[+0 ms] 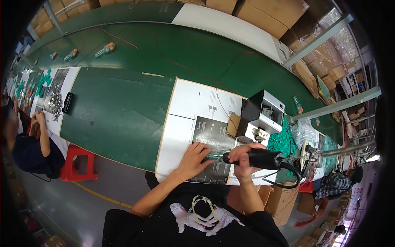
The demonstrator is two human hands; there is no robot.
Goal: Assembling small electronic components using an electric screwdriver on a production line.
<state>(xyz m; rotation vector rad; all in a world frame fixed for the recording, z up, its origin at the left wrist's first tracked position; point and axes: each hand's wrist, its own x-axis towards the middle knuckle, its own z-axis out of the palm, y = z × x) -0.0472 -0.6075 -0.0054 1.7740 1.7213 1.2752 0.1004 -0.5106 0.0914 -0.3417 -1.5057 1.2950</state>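
Observation:
My right hand (pixel 245 158) is wrapped round a black electric screwdriver (pixel 265 159), which lies nearly level with its tip toward the left. A thick black cord (pixel 293 175) curls from its back end. Against the tip is a see-through teal plastic part (pixel 214 155), partly hidden by fingers. My left hand (pixel 195 159) grips this part between thumb and fingers, low over the printed sheet (pixel 181 131). Just beyond my right hand stands a black and white box-shaped machine (pixel 263 113) with an opening in its front.
Right of the machine lie a heap of teal parts (pixel 283 138) and a clear plastic bag (pixel 304 131). Teal and orange toy guns (pixel 105 49) rest along the green table (pixel 119 99). A person (pixel 35 140) works at far left by a red stool (pixel 79 163). Metal posts (pixel 321 39) rise at right.

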